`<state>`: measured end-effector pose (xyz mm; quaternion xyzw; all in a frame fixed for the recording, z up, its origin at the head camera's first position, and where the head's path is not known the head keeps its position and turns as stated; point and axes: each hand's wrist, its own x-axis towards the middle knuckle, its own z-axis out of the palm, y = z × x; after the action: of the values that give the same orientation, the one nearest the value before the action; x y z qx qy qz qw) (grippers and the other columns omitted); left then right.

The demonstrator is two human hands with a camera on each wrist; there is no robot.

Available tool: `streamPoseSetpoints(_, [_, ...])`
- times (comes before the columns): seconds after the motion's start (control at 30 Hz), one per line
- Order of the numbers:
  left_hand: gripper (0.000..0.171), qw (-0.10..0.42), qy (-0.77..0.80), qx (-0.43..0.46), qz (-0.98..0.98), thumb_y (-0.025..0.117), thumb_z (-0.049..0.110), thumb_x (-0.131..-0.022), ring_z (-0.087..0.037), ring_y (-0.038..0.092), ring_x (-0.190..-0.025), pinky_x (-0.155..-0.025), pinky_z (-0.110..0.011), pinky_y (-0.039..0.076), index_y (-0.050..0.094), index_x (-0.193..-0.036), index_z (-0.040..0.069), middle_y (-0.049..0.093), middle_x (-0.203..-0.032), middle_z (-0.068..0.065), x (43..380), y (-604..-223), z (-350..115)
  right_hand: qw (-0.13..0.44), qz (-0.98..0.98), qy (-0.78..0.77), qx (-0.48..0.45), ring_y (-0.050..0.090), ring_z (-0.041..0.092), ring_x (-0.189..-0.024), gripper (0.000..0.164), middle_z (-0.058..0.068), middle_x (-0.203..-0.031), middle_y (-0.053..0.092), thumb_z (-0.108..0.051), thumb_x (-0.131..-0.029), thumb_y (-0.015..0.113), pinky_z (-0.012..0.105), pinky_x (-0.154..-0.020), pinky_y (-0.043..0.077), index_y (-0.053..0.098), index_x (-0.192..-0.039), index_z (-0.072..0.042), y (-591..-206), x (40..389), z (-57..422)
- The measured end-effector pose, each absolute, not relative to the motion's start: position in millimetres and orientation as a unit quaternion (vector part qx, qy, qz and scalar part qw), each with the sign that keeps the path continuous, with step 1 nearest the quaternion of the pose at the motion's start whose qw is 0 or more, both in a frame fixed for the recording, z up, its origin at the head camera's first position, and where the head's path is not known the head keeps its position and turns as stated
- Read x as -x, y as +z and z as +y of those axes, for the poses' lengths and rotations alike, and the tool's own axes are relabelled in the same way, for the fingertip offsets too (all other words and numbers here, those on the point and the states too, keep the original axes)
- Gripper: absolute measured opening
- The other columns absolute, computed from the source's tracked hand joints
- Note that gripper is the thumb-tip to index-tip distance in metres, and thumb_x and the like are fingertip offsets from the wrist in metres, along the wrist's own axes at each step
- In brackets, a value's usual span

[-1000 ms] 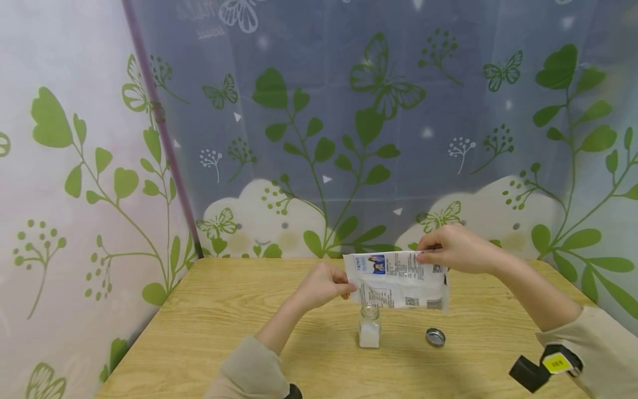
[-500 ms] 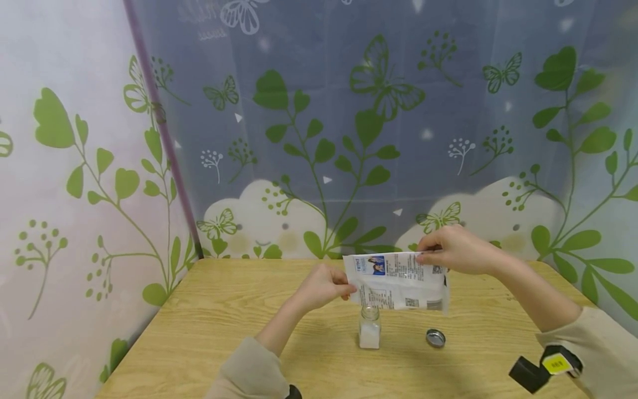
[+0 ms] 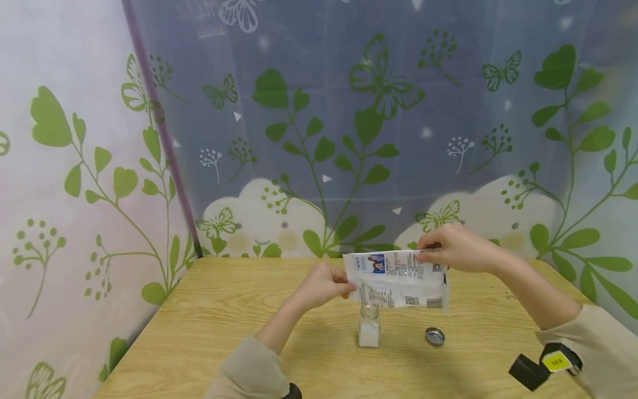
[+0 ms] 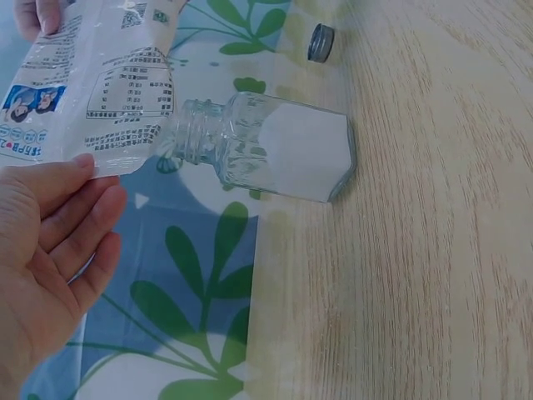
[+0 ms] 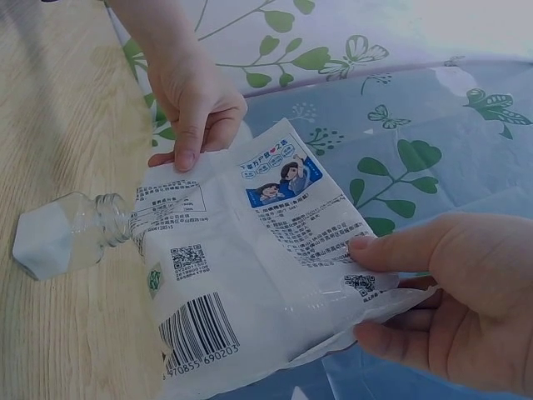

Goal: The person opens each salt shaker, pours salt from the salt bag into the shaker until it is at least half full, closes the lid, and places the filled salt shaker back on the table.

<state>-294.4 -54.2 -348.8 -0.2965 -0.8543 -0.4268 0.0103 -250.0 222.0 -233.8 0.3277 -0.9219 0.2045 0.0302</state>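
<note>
A white printed bag of salt point(image 3: 399, 284) is held sideways between my two hands, over a small glass jar point(image 3: 369, 328). My left hand point(image 3: 323, 286) pinches its left end between thumb and fingers. At the top edge near the other end, my right hand point(image 3: 461, 249) grips the bag, thumb on the printed face in the right wrist view. The bag's lower left corner is at the jar's mouth; whether they touch I cannot tell. White grains point(image 4: 306, 150) fill the jar's lower part. The jar stands upright, its round metal lid point(image 3: 435, 336) lying apart to its right.
A wooden table point(image 3: 239, 310) carries the jar and lid. Behind it hangs a blue cloth point(image 3: 309, 55) printed with leaves and butterflies, and a pale printed cloth point(image 3: 80, 233) hangs at the left.
</note>
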Motion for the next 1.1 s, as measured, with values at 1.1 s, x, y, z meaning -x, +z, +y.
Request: streamPoseSetpoints(1.1, [0.016,0.016,-0.421,0.297,-0.857,0.068,0.015,-0.082,-0.007,0.037,-0.047,-0.045,-0.021,0.026,0.071,-0.069,0.007,0.063,-0.059,0.004,294.9,-349.2,-54.1,0.035,-0.924,0.201,-0.323,0.052,0.007,-0.061,0.012,-0.006,-0.080,0.065,-0.016,-0.089,0.062,0.026,-0.054,0.044,0.070,-0.092,-0.008,-231.6,249.9,220.2])
